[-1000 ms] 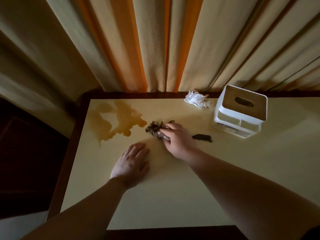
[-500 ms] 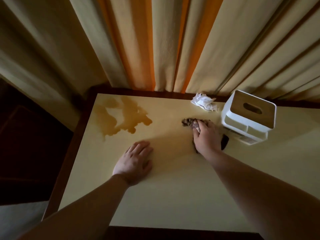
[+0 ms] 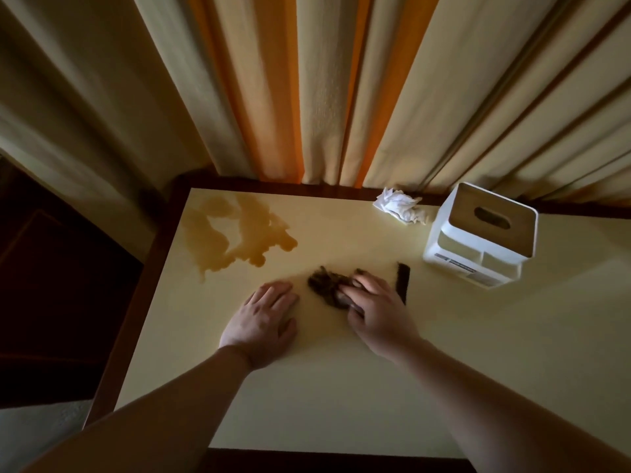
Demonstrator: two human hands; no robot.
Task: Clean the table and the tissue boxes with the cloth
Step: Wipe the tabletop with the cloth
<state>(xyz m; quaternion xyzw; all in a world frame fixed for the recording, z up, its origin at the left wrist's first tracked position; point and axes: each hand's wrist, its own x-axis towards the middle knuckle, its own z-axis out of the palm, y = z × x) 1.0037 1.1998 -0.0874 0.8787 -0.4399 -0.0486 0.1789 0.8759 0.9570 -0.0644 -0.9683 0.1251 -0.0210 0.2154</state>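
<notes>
Right hand (image 3: pixel 374 312): grip curled on dark cloth (image 3: pixel 327 285), which is bunched under and left of fingers, one strip trailing right. Left hand (image 3: pixel 263 319): flat, fingers straight, on tabletop (image 3: pixel 341 404). Brown spill (image 3: pixel 239 233) far-left. Tissue box (image 3: pixel 481 233) far-right.

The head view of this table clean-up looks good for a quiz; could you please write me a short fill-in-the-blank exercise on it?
1. The right hand presses the dark ____ onto the table.
2. The left hand lies ____ on the tabletop, holding nothing.
3. The brown spill sits at the table's far ____ corner.
4. The crumpled tissue lies beside the white ____ box.

Missing words: cloth; flat; left; tissue
</notes>
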